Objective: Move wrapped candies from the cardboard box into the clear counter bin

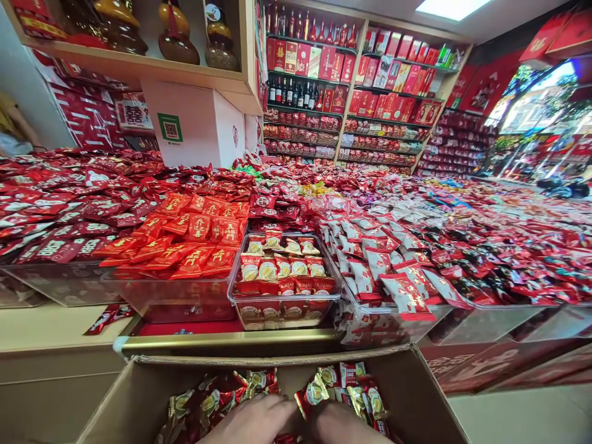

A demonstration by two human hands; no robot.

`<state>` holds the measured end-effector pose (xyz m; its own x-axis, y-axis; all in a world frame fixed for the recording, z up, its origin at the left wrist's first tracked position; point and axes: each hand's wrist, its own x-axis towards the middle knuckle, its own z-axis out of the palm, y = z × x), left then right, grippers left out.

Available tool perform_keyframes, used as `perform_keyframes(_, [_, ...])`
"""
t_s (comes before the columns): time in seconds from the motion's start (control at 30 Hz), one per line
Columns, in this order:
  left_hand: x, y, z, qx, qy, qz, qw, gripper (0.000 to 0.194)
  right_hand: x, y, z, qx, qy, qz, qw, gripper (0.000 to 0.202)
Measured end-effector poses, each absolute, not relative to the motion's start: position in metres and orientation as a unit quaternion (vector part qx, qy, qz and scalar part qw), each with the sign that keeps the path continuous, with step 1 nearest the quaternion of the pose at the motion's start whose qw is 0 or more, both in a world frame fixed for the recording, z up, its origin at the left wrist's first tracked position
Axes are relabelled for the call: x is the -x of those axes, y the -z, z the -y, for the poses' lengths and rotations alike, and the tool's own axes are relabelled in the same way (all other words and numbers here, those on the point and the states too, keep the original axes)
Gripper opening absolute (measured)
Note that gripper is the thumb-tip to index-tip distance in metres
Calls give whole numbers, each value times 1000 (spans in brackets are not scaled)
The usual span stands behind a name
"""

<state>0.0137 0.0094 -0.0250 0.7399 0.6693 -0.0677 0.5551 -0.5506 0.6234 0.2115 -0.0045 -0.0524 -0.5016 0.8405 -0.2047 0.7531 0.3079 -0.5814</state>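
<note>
Both my hands reach into an open cardboard box (407, 394) that holds small wrapped durian sweets. My left hand (259, 420) is low in the box, back upward, beside a heap of red and gold packets (217, 398); its fingertips are hidden. My right hand (345, 425) is smeared and dark at the fingers. Right at its fingers stands a tilted gold and red packet (312, 396), but whether they grip it I cannot tell. More packets (370, 398) lie beyond that hand. Behind the box, a clear plastic bin (284, 298) contains neat rows of durian packets.
A gold-coloured counter edge (231, 338) runs behind the box. Bins of red packets (194, 228) stand left, white and red ones (379, 265) right. One loose packet (110, 317) lies on the left ledge. Shelves (361, 74) of bottles and boxes rise behind.
</note>
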Motion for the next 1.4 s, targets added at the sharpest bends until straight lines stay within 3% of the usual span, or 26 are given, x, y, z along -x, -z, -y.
perform_keyframes(0.1, [-14,11,-6,-819,-114,-375,419,58,-208,29,-2,466,-414,775,106,7])
perform_keyframes(0.27, [-25,-15,-2,-716,-114,-377,576,37,-205,-8,7,427,-593,629,264,13])
perform_keyframes(0.4, [-35,-36,1,-587,-188,-439,653,53,-206,-21,11,460,-631,527,335,29])
perform_keyframes(0.67, [-37,-47,-3,-489,-261,-418,720,56,-211,-32,6,471,-616,474,418,33])
perform_keyframes(0.87, [-36,-44,-5,-490,-274,-426,710,53,-209,-29,6,478,-602,458,446,31])
perform_keyframes(1.0, [-35,-47,-4,-518,-281,-439,678,39,-206,-30,12,465,-617,455,443,31])
perform_keyframes(1.07, [-35,-48,-1,-537,-301,-450,647,27,-207,-31,19,486,-531,538,440,30])
perform_keyframes(1.2, [-38,-47,4,-545,-331,-486,597,20,-206,-30,33,487,-134,775,380,31])
perform_keyframes(1.3, [-39,-48,8,-547,-332,-498,585,23,-201,-27,35,428,-1,842,327,40])
perform_keyframes(1.4, [-37,-61,14,-569,-309,-482,590,21,-197,-34,32,355,149,863,328,31])
